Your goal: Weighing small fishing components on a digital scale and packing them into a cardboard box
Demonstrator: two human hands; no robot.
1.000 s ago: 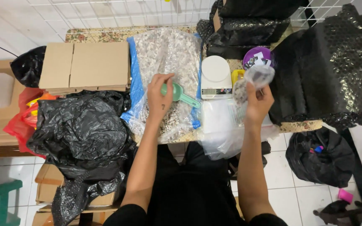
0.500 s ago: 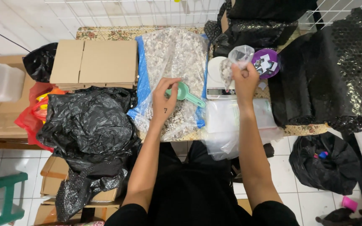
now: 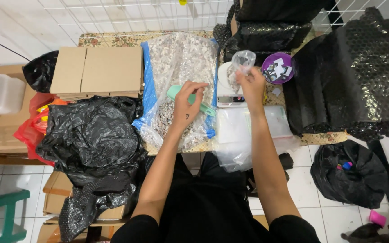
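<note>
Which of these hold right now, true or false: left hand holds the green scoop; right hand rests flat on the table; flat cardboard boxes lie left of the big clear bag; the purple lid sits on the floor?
1. The left hand holds the green scoop over the big clear bag. True.
2. The right hand rests flat on the table. False: it is raised, holding a small clear bag above the white scale.
3. Flat cardboard boxes lie left of the big clear bag. True.
4. The purple lid sits on the floor. False: it lies on the table, right of the scale.
</note>
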